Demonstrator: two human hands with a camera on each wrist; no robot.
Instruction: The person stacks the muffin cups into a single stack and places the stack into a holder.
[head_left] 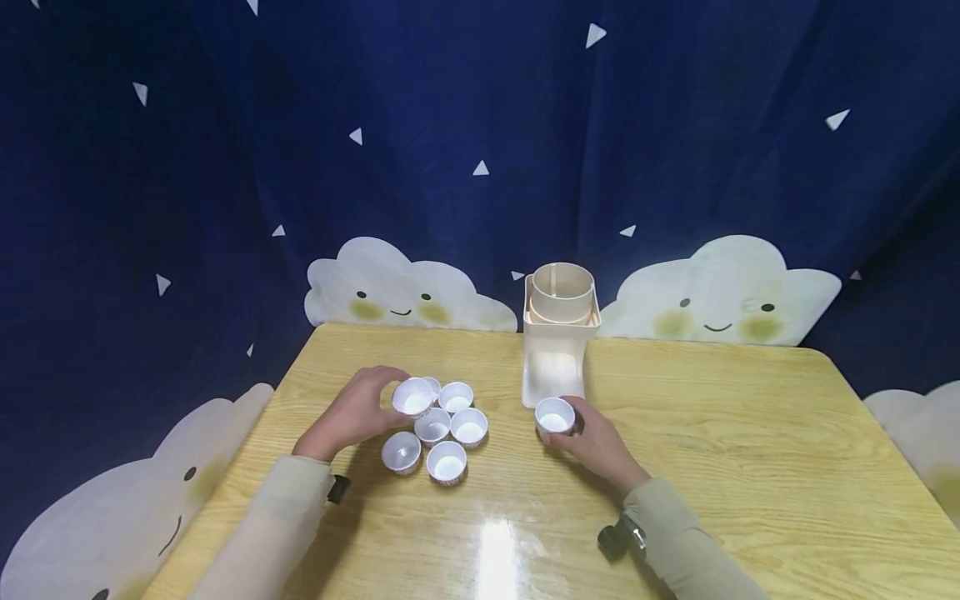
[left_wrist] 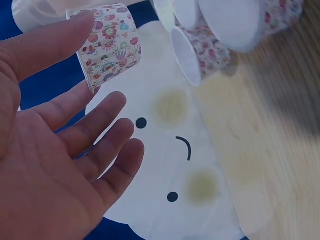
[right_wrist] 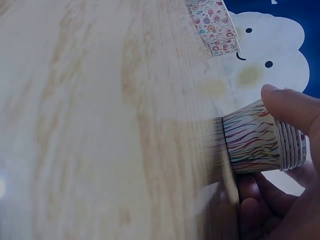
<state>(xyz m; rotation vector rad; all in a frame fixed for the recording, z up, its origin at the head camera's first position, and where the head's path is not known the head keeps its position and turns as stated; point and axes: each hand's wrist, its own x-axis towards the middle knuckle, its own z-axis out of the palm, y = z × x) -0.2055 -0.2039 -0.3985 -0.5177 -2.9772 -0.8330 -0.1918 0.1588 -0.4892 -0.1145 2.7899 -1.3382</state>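
Note:
My left hand (head_left: 363, 408) pinches a small paper baking cup (left_wrist: 111, 47) with a flowery print between thumb and index finger, its other fingers extended loosely. That cup is held over the left edge of a cluster of similar cups (head_left: 447, 462), which stand with white insides facing up. My right hand (head_left: 597, 446) grips a short stack of paper baking cups (right_wrist: 252, 140), thumb on one side and fingers on the other. Wavy coloured stripes mark the outermost cup, and several rims show nested together. This stack is at the tabletop, just in front of a cream plastic stand (head_left: 557, 367).
The cream stand carries a round open cylinder (head_left: 562, 293) at its top, near the back edge of the wooden table (head_left: 720, 433). Behind hangs a dark blue curtain (head_left: 450, 125) with white triangles. Cloud-shaped panels (head_left: 405, 287) with drawn faces border the table.

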